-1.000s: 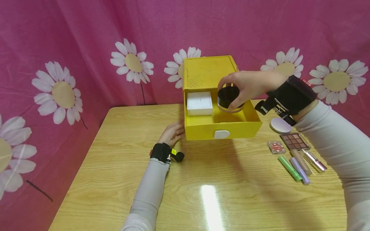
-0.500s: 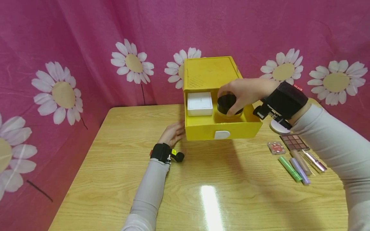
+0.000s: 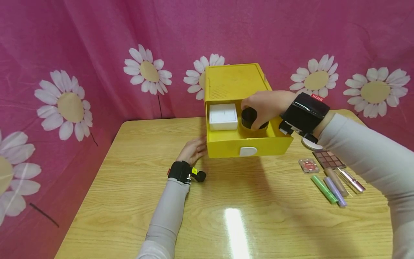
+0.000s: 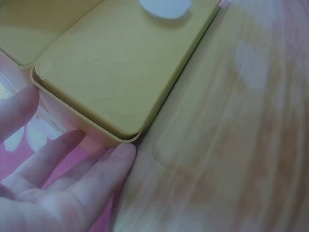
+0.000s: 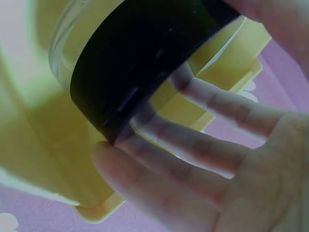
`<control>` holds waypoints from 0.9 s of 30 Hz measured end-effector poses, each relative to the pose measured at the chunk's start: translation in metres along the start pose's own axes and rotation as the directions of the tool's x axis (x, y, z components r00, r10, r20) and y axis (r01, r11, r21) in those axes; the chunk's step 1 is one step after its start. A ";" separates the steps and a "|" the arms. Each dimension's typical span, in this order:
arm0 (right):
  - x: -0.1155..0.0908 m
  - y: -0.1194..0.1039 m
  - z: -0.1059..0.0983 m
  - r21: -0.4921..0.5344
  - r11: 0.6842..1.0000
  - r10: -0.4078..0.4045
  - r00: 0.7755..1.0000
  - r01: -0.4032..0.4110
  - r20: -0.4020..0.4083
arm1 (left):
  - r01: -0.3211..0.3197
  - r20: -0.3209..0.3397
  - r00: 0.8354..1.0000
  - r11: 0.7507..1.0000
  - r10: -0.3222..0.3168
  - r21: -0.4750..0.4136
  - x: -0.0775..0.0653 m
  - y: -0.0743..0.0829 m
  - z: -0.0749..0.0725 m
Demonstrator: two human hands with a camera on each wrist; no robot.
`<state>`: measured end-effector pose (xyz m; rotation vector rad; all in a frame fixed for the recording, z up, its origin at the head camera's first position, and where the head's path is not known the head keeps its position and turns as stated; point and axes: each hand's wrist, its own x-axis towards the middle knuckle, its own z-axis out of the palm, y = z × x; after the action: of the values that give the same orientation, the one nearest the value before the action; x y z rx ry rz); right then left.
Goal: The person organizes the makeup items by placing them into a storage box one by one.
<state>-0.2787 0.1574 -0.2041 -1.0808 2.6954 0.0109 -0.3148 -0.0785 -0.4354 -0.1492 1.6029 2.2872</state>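
Observation:
A yellow drawer unit (image 3: 236, 82) stands on the table with its drawer (image 3: 226, 147) pulled out. In the drawer's right part, my right hand (image 3: 265, 106) grips a round jar (image 3: 249, 117) by its black lid; the right wrist view shows thumb and fingers around the lid (image 5: 140, 58) and clear material at its edge. To the left inside the drawer lies a white box (image 3: 223, 117). My left hand (image 3: 193, 149) rests on the table beside the unit, and in the left wrist view its extended fingertips (image 4: 125, 152) touch the unit's side near a lower corner.
Cosmetics lie at the table's right: an eyeshadow palette (image 3: 330, 159), a small red-and-white compact (image 3: 308, 166), a green tube (image 3: 324, 189), a lilac tube (image 3: 335, 191) and a round white item (image 3: 310, 144) partly behind the right arm. A pink daisy curtain (image 3: 258, 32) hangs behind.
My right hand has lowered the jar deeper into the drawer, and the right wrist has shifted left and down. The left hand stays in place at the unit's side.

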 end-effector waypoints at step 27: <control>0.012 -0.006 0.003 -0.071 0.994 0.087 0.996 -0.086 0.006 | 0.010 -0.008 1.000 1.000 -0.010 0.008 0.003 -0.001 -0.002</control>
<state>-0.2825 0.1452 -0.2094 -0.9793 2.7507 0.1263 -0.3177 -0.0790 -0.4376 -0.1638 1.6117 2.2748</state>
